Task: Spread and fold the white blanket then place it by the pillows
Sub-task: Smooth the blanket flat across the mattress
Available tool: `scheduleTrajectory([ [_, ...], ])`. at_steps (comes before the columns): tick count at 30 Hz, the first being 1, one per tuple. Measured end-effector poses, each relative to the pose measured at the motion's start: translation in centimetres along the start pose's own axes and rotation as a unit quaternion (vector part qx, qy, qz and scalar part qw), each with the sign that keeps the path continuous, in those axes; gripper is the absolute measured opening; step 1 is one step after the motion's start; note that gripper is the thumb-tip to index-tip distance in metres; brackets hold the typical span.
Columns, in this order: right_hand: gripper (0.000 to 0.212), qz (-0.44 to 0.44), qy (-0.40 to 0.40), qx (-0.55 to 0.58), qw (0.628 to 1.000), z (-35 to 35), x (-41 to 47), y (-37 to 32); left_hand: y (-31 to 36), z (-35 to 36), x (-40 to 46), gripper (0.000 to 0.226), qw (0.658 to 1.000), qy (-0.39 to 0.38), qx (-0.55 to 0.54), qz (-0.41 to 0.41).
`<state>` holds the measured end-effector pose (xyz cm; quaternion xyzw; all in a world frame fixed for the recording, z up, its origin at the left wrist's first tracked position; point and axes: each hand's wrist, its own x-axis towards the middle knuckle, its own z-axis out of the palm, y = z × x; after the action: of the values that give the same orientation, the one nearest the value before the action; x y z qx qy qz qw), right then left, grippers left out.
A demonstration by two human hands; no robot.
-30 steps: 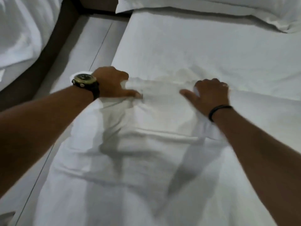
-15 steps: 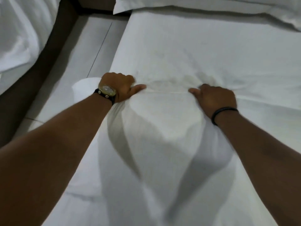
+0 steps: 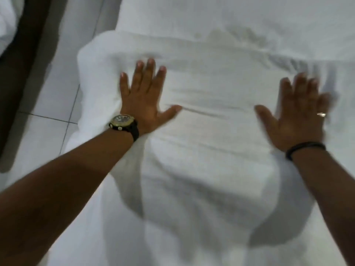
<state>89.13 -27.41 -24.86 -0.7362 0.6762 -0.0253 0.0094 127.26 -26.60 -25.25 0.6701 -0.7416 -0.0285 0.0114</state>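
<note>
Lying across the near part of the bed (image 3: 249, 20), the white blanket (image 3: 211, 150) was a folded, rumpled layer whose far edge formed a creased ridge and whose left corner bulged over the mattress side above the tiled floor (image 3: 50, 104). No brand, label or writing could be read on it; the dial of the gold-cased wristwatch (image 3: 123, 120) was too blurred to make out.

The left hand (image 3: 143, 100) pressed flat on the blanket near its left edge, fingers straight and spread, thumb stretched toward the middle. The right hand (image 3: 295, 116) lay flat likewise further right, fingers splayed and smeared by motion, a ring (image 3: 321, 114) on one finger and a dark band (image 3: 305, 148) at the wrist. The two hands were well apart, gripping nothing.

Half a second before, both hands had been curled and bunching the blanket's far edge, closer together; now they were flattened and wider apart. The pillows seen then at the top of the view had gone out of frame.
</note>
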Motion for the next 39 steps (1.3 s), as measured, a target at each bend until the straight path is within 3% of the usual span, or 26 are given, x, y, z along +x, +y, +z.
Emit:
scheduleTrajectory([
  [3,0.089,0.127,-0.051,-0.003,0.991,-1.5,-0.2,2.6,0.5,-0.1,-0.1,0.1,1.0,-0.016,-0.006,-0.016],
  [6,0.083,0.23,-0.056,0.061,0.97,-3.5,-0.3,-2.3,1.2,-1.6,-0.4,0.097,0.998,-0.04,-0.016,-0.038],
  [7,0.08,0.211,-0.049,0.089,0.972,-3.9,-1.4,-5.7,1.7,-2.2,-0.6,0.096,0.997,-0.047,-0.023,-0.05],
  [9,0.076,0.073,-0.029,0.113,0.991,-4.0,-6.1,-13.1,2.8,-3.1,-2.6,0.091,0.996,-0.034,-0.048,-0.063],
  [11,0.071,-0.078,-0.034,0.109,0.99,-3.5,-14.1,-18.2,3.7,-3.3,-8.9,0.084,0.996,0.016,-0.085,-0.019],
  [12,0.069,-0.107,-0.041,0.103,0.988,-3.1,-18.2,-18.4,3.9,-3.0,-13.7,0.081,0.995,0.028,-0.097,0.017],
  [14,0.07,-0.059,-0.049,0.065,0.995,-2.4,-25.6,-14.7,3.6,-2.7,-24.4,0.083,0.995,-0.002,-0.082,0.065],
  [16,0.074,0.03,-0.061,0.008,0.998,-2.6,-31.7,-9.1,1.3,-2.7,-32.2,0.088,0.996,-0.043,-0.057,0.061],
  [18,0.08,0.105,-0.115,-0.018,0.988,-4.1,-35.2,-5.7,-0.2,-2.8,-35.7,0.094,0.993,-0.088,-0.059,0.055],
  [20,0.088,0.157,-0.162,0.017,0.974,-5.3,-36.5,-6.5,-0.2,-3.6,-36.9,0.105,0.986,-0.138,-0.062,0.076],
  [21,0.091,0.152,-0.17,0.05,0.972,-5.9,-37.2,-8.1,0.1,-4.0,-37.6,0.113,0.98,-0.156,-0.067,0.099],
  [23,0.097,0.04,-0.189,0.081,0.978,-6.7,-39.6,-12.0,0.4,-4.8,-39.9,0.127,0.969,-0.193,-0.054,0.146],
  [25,0.106,-0.097,-0.203,0.049,0.973,-6.9,-42.6,-14.9,-0.4,-5.4,-42.2,0.125,0.962,-0.209,-0.017,0.178],
  [26,0.109,-0.126,-0.208,0.029,0.97,-7.0,-43.6,-15.4,-0.9,-5.8,-43.1,0.121,0.958,-0.219,0.001,0.186],
  [30,0.102,-0.145,-0.257,0.033,0.955,-8.4,-43.0,-13.7,-2.1,-7.6,-43.3,0.091,0.958,-0.233,0.031,0.162],
  [34,0.068,-0.129,-0.179,0.09,0.971,-10.2,-42.3,-11.0,-2.9,-9.6,-42.6,0.081,0.968,-0.204,0.063,0.133],
  [36,0.066,-0.119,-0.17,0.09,0.974,-10.7,-43.8,-11.6,-2.7,-9.6,-44.9,0.077,0.97,-0.213,0.04,0.112],
  [39,0.068,-0.145,-0.284,0.096,0.943,-10.0,-47.7,-12.8,-2.2,-8.2,-49.9,0.078,0.958,-0.284,-0.008,0.031],
])
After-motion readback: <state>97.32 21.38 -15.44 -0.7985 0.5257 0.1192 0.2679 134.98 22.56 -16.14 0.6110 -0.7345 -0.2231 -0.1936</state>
